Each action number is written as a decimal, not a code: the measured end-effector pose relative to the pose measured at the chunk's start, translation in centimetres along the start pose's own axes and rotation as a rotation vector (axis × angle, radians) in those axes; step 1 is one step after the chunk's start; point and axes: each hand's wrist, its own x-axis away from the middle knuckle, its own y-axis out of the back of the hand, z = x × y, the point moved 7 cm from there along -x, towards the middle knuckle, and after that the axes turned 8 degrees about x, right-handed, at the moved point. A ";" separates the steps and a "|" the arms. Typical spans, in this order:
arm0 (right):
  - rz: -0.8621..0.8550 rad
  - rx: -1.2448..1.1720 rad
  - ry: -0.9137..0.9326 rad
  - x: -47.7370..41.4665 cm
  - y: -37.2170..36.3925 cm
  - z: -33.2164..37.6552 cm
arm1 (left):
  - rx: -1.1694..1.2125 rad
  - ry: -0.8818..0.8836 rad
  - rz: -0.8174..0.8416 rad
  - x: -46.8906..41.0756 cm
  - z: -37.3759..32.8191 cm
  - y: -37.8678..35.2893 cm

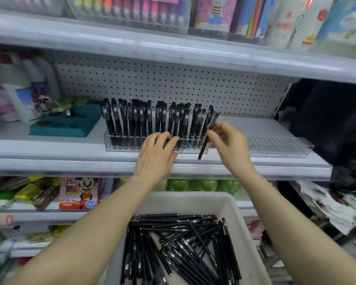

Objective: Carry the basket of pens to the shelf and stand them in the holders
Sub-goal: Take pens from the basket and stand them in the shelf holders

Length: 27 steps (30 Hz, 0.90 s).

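Basket (193, 197) close under shelf, pens (173, 243) in reach. Left hand (155, 155) relaxed, flat against holder (119, 144), steadying. Right hand (228, 145) pinches pen (203, 146), tip down for slotting.

White shelf (70, 159), clear holder (119, 144) with upright black pens (140, 118), second clear holder (280, 146) beside it, teal tray (66, 127) left
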 end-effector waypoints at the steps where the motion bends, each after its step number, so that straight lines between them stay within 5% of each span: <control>1: -0.050 -0.015 0.003 -0.8 0.6 0.4 | 0.004 0.001 -0.011 0.0 0.1 -0.1; 7: -0.182 -0.003 0.060 -4.2 0.0 2.4 | 0.027 0.015 -0.032 0.1 0.4 -0.5; 17: -0.026 0.225 0.012 -4.1 -5.3 0.1 | 0.033 0.016 -0.046 0.3 0.6 -0.7; 27: -0.006 0.187 -0.051 -3.8 -5.9 -0.1 | 0.043 0.008 -0.048 0.4 0.7 -0.9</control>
